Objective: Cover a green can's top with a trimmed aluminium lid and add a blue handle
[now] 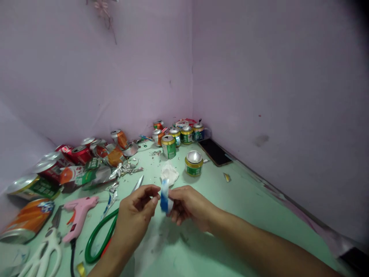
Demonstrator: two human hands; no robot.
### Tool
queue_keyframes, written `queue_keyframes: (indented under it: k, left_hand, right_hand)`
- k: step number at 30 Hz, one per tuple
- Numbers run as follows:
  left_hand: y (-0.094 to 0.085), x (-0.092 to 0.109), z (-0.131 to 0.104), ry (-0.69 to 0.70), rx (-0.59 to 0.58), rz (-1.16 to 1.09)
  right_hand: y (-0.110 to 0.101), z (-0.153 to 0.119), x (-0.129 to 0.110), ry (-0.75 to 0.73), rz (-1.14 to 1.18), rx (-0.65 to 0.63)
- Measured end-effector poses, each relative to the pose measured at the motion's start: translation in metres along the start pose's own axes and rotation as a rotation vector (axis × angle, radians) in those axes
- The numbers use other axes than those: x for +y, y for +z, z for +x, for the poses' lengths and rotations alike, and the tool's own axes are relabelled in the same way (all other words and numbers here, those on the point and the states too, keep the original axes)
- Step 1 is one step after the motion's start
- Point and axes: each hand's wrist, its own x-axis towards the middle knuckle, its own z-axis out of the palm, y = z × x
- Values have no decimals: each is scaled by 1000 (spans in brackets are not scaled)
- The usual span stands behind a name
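Observation:
A small curved strip, blue and white (pixel 164 197) like a piece cut from a can, is pinched upright between the thumb and fingers of my right hand (pixel 188 206). It is somewhat blurred. Just left of it, my left hand (pixel 135 213) has its fingers loosely curled, the thumb and forefinger slightly apart with nothing visible between them. Green-handled scissors (pixel 90 246) lie partly hidden under my left wrist, their blade tip showing beyond it. Behind the strip sit a crumpled white tissue (pixel 169 174) and a cut-down green and yellow can (pixel 193 164).
A pink glue gun (pixel 79 217) and white-handled scissors (pixel 43 252) lie at left. Several cans and a heap of foil scraps (pixel 123 168) line the left wall. More cut cans (pixel 168 147) and a dark phone (pixel 215 152) stand or lie toward the corner.

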Motion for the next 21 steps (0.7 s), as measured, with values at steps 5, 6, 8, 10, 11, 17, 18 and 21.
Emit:
queue_keyframes:
  k: [5,6,8,10,11,17,18,21]
  left_hand:
    - [12,3,2,192,-124,13]
    - [14,3,2,224,-129,12]
    - [17,4,2,259,-93,-7]
    - [19,4,3,200,-8,-102]
    - [19,3,5,129,31,-189]
    - [22,9,14,-251,64,-793]
    - [23,10,15,-268,57,-826]
    - [27,9,14,-340,7,-922]
  right_hand:
    - [-6,3,-3,-5,127,36]
    - [-7,4,-2,-10,126,38]
    - [-7,4,-1,-1,148,39]
    - [-7,3,-1,13,218,4]
    - [-8,2,-2,7,261,-23]
    - [-4,-2,-1,-230,323,-22]
    - [-3,-1,0,-249,333,3]
    - [-1,1,2,-310,370,66]
